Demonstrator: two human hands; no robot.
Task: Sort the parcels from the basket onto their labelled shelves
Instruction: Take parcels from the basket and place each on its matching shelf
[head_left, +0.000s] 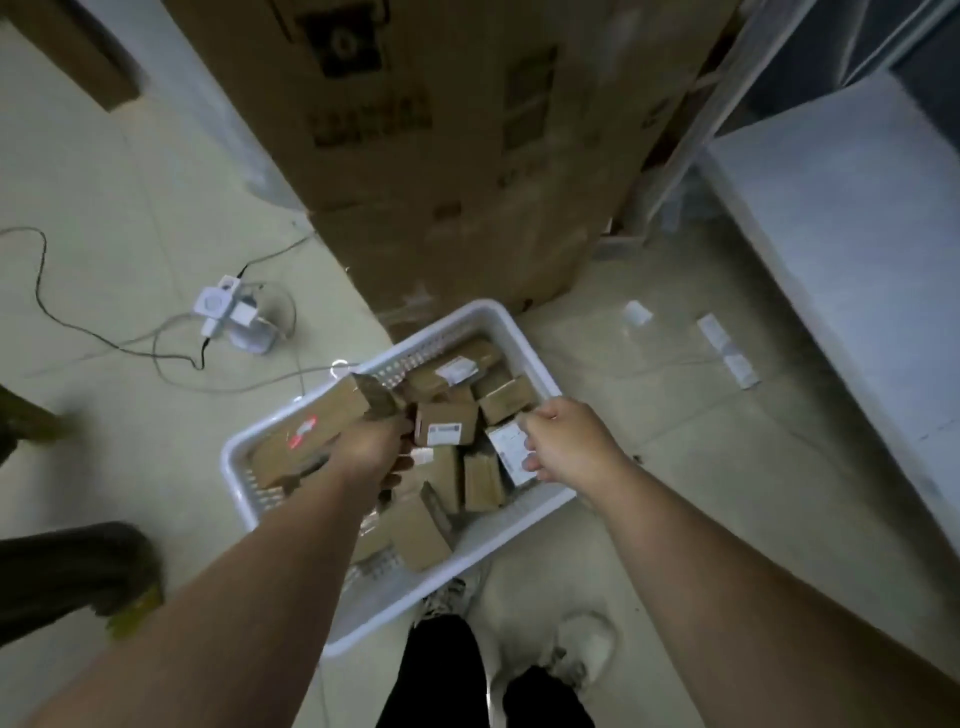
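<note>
Forearms nearest. My left hand (371, 449) grip grasps long parcel (311, 426); right hand (563, 447) pinches labelled parcel (509, 449) over basket (535, 512). Risk: long parcel slips, topples.

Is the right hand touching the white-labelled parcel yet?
Touching. The head view shows the right hand with fingers curled over the white-labelled parcel in the basket.

dim indoor | soft overall blur | wide-angle edge warp

Storeroom: big cartons (441, 130), parcel basket (524, 332), bare floor.
</note>
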